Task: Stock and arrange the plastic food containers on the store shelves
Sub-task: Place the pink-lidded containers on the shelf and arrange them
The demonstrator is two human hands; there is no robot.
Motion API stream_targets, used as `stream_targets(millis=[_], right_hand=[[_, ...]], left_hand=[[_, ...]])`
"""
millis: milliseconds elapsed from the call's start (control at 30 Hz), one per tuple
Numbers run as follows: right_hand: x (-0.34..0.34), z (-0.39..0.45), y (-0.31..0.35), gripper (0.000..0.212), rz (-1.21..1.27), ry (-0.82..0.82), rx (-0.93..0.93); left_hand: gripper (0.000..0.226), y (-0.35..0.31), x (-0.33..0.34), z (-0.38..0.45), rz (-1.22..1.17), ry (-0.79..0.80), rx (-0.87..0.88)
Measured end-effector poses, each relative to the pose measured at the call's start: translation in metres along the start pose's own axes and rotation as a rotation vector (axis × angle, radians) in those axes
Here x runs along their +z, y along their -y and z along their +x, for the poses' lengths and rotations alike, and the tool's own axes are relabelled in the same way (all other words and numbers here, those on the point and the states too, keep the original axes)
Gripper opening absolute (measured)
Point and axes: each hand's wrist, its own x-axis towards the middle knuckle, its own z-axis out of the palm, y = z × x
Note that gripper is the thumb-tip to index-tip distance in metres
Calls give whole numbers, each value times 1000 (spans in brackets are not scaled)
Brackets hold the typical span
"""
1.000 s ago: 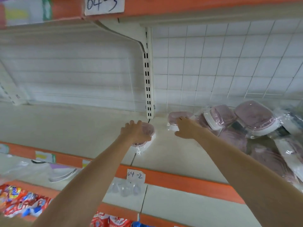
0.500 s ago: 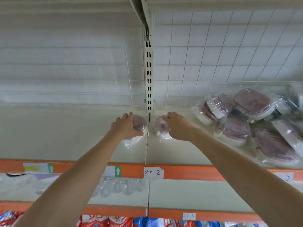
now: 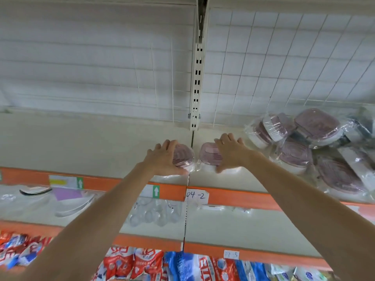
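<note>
On the shelf [image 3: 81, 142], each hand's grip curls round one of two containers: left hand [image 3: 163, 159], right hand [image 3: 231, 154].

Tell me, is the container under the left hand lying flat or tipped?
Flat: the left-hand container sits lid-up on the shelf, still wrapped in clear plastic.

Your two hands: left [image 3: 165, 159], right [image 3: 230, 154], each on one wrapped container: left container [image 3: 183, 157], right container [image 3: 210, 154]. Pile [image 3: 304, 147] at right: about five more containers, exact count unclear. Three shelves in your view. Two handwritten labels [image 3: 196, 195].
</note>
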Motion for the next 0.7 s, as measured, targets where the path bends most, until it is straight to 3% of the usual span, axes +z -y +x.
stream_targets(millis=[100,233,467,700], right_hand=[[4,-17,-4,95,36,54,73],[13,-46,-15,99,255,38,153],[3,-103,-21,91,150,-269,116],[42,-191,-40,90,143,-355,50]], left_hand=[[117,-5,2,-8,-6,-36,-23],[98,-20,-1,-22,77,-165,-12],[97,-72,0,-50,177,-465,111],[92,-125,35,-110,187,-614,242]])
